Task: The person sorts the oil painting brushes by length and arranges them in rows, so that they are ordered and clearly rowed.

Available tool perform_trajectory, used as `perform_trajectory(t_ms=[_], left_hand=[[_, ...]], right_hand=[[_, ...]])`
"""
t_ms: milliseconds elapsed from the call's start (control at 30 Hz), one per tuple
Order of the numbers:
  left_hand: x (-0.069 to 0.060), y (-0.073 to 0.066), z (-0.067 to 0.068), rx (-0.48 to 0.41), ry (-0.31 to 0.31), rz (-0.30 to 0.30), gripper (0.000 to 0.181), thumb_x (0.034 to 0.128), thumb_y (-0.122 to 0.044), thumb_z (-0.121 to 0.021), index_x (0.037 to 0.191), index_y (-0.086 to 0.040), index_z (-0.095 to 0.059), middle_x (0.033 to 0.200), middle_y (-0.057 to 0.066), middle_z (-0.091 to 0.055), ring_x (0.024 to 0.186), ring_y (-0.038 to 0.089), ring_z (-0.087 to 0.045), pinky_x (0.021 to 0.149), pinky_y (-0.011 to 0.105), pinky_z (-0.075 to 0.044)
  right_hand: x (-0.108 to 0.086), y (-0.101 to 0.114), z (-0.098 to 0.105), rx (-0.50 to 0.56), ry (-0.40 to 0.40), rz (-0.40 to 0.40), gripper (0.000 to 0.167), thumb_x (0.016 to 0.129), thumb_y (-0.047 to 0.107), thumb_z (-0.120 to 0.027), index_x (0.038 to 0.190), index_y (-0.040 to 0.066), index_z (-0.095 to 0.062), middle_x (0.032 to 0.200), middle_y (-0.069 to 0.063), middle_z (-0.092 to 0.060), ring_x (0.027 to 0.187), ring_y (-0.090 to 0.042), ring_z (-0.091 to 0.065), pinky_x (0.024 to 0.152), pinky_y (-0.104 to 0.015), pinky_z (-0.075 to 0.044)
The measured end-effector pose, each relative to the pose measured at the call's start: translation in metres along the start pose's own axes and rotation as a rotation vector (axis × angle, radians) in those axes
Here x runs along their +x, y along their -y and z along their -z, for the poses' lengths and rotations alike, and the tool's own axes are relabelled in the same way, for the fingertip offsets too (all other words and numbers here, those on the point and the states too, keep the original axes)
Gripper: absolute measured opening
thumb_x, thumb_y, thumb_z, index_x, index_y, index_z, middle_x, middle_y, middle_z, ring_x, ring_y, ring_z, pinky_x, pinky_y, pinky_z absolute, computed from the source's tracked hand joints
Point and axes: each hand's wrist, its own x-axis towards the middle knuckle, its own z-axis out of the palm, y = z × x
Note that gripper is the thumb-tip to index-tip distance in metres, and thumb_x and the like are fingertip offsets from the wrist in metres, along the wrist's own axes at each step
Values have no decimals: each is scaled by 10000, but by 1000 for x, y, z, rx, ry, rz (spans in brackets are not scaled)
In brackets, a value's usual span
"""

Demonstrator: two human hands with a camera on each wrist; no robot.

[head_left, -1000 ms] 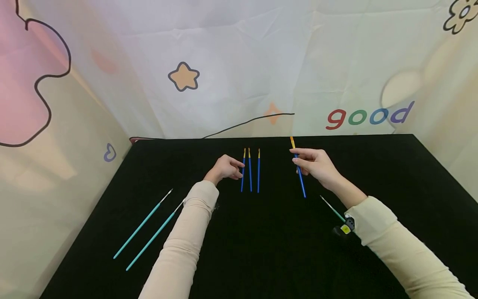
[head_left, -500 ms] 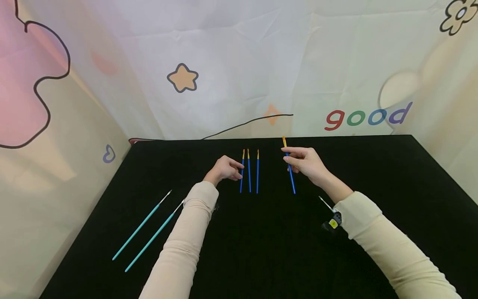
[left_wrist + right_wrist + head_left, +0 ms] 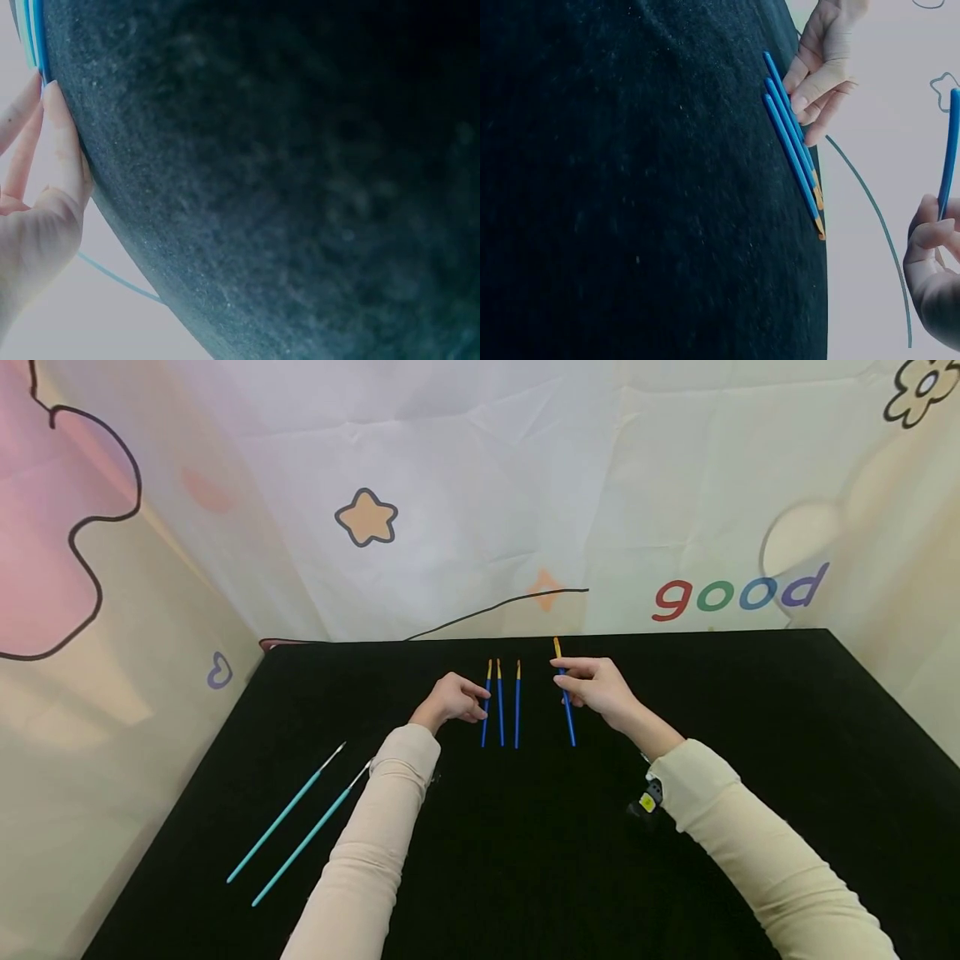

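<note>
Three blue paintbrushes with yellow-orange ends lie side by side near the back of the black table; the rightmost brush sits slightly apart from the other two. My left hand touches the leftmost brush with its fingertips, fingers loosely extended. To the right, my right hand pinches a fourth blue brush between thumb and fingers, its yellow end toward the wall. In the right wrist view the held brush stands off the table, while the left hand rests by the three brushes.
Two teal brushes with white ends lie slanted at the left of the black table, one partly behind the left sleeve. Another thin brush is mostly hidden by the right sleeve. A printed cloth wall rises behind the table.
My right hand has moved left with its blue brush, closer to the three lying brushes. Its sleeve now covers most of the thin brush at the right. My left hand has stayed in place.
</note>
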Motion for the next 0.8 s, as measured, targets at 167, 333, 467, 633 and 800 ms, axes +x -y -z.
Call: perform_trajectory(t_ms=[167, 333, 467, 633, 800], left_hand=[[-1, 0, -1, -5, -1, -1, 314, 764, 81, -667, 1073, 29, -644, 792, 86, -558, 764, 205, -614, 719, 298, -542], [0, 1, 0, -18, 3, -1, 318, 769, 88, -657, 1081, 27, -640, 894, 125, -556, 809, 221, -618, 728, 296, -540], [0, 1, 1, -16, -1, -2, 319, 771, 83, -657, 1083, 18, -642, 925, 123, -553, 821, 216, -611, 728, 288, -539], [0, 1, 1, -5, -4, 2, 324, 766, 74, -668, 1082, 8, -646, 880, 98, -552, 805, 206, -611, 723, 283, -539], [0, 2, -1, 1, 0, 3, 329, 765, 68, -671, 1086, 2, -647, 817, 80, -549, 788, 201, -617, 718, 279, -539]], right_hand=[[4, -2, -7, -18, -1, -14, 357, 919, 101, -537, 1260, -1, -520, 826, -162, -567, 579, -156, -489, 608, -333, -485], [7, 0, -11, -22, 5, -33, 361, 919, 93, -532, 1263, -17, -510, 768, -84, -562, 572, -150, -475, 603, -335, -473], [11, -2, -14, -41, 3, -36, 364, 920, 96, -532, 1266, -13, -508, 773, -81, -571, 574, -147, -483, 620, -362, -478], [17, -7, -18, -61, -1, -40, 367, 923, 113, -532, 1270, -4, -509, 871, -217, -577, 571, -138, -489, 639, -388, -482], [20, -10, -21, -62, 1, -61, 373, 926, 110, -525, 1281, -1, -499, 926, -255, -575, 581, -149, -495, 657, -389, -482]])
